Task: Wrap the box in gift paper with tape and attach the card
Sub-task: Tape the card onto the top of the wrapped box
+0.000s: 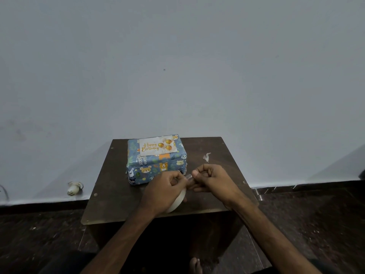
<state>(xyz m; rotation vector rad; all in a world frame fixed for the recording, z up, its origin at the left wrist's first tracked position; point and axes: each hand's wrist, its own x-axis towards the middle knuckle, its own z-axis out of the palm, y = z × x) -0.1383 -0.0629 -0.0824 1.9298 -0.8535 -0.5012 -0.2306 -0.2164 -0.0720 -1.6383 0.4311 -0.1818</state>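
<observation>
The box [156, 165] stands on the far left part of the small dark table [110, 194], covered in blue gift paper with animal pictures. A white "Happy Birthday" card [157, 146] lies on its top face. In front of the box, my left hand [164, 191] grips a whitish roll of tape [176, 202]. My right hand [213, 179] pinches the clear free end of the tape [188, 177], drawn a short way off the roll. Both hands hover just above the table's near half.
A small crumpled scrap [207, 156] lies on the table to the right of the box. A pale wall rises behind the table. A white object [74, 187] sits on the dark floor by the wall at left. A bare foot [195, 265] shows below.
</observation>
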